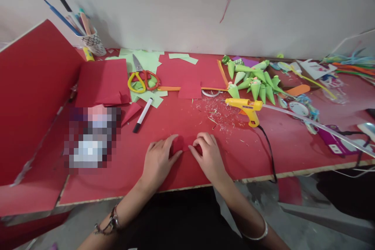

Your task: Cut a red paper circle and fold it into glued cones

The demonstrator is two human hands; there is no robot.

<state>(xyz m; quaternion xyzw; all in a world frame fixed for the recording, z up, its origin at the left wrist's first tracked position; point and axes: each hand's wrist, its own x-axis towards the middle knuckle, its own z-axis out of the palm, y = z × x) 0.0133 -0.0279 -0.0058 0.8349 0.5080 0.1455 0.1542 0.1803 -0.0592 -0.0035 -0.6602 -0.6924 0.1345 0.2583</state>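
Note:
Between my hands, low over the front of the red table, is a small piece of red paper (pixel 183 145), hard to tell from the red surface. My left hand (pixel 160 157) pinches its left side between thumb and fingers. At its right side my right hand (pixel 208 153) has thumb and curled fingers closed on it. A white marker with black ends (pixel 143 115) lies ahead of my left hand, beside a red paper cone (pixel 131 113). The yellow glue gun (pixel 247 107) lies beyond my right hand, near scattered glue shreds.
Scissors (pixel 143 80) rest on green paper scraps. Red sheets (pixel 102 80), green cones (pixel 258 82) and a pen cup (pixel 94 43) stand or lie toward the wall. A red board (pixel 32 97) rises at left. The glue gun's black cord (pixel 270 148) crosses the front edge.

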